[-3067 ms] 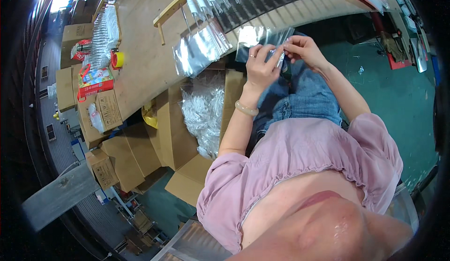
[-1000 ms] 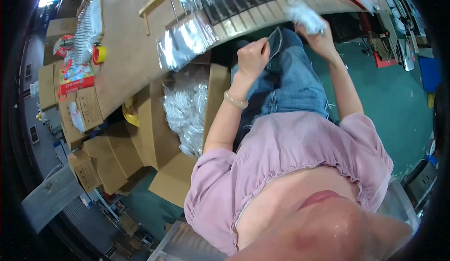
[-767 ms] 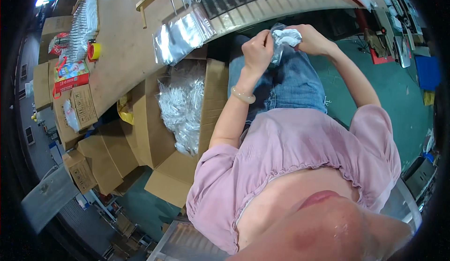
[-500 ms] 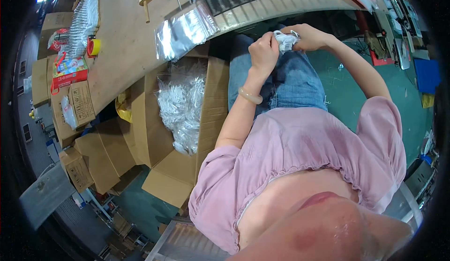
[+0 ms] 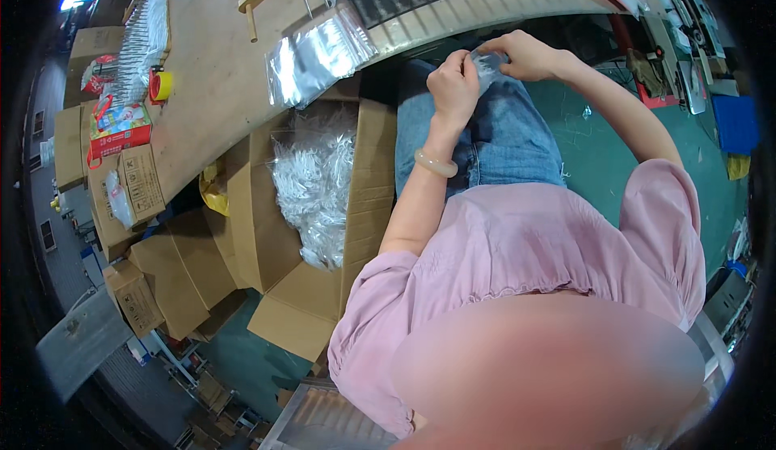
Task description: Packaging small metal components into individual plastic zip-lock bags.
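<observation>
Clear plastic pouch (image 5: 488, 65) looked light, limp, slippery; your left hand (image 5: 453, 89) and right hand (image 5: 527, 55) pinched its top edge.

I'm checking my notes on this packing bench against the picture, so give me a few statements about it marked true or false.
1. Both hands hold one small clear bag above the lap. True: the left hand and right hand pinch it together.
2. The open cardboard box beside the person holds red tape rolls. False: it is filled with clear plastic bags.
3. A pale bangle sits on the left wrist. True.
4. The stack of silvery bags lies on the floor. False: it lies at the wooden table edge.
5. A yellow tape roll rests on the table. True.
</observation>
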### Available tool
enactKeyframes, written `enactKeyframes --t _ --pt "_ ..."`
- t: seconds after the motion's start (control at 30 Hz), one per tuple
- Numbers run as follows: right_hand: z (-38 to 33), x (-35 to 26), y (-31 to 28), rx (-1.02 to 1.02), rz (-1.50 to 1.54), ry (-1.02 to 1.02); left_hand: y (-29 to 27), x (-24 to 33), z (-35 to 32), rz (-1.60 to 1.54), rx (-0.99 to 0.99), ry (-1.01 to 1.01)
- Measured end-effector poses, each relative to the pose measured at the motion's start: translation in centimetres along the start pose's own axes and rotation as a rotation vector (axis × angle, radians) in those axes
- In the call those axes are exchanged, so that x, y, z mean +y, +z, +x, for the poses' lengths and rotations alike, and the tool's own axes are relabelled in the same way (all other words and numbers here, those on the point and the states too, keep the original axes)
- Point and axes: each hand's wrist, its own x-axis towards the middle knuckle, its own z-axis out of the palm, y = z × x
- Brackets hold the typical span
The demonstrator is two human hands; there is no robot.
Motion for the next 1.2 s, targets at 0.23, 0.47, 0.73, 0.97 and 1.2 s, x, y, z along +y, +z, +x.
enactKeyframes --t 0.23,0.47,0.73,0.97,1.2 --pt "0.5 1.2 -1.0 -0.064 -0.533 -0.425 -3.1 -0.6 0.8 0.050 -0.220 0.273" --pt "-0.1 2.7 -1.5 -0.085 -0.326 -0.437 -5.9 -4.8 1.2 0.139 -0.403 0.599" --pt "-0.5 2.3 2.2 0.286 0.578 -0.007 -8.1 -3.0 1.3 -0.076 -0.293 -0.018" --pt "1.0 0.9 4.7 0.374 0.534 -0.132 -11.1 -4.7 1.5 0.088 -0.235 0.268" --pt "1.2 1.1 8.6 0.077 0.536 -0.119 -9.6 -7.9 -4.5 -0.516 -0.308 -0.317"
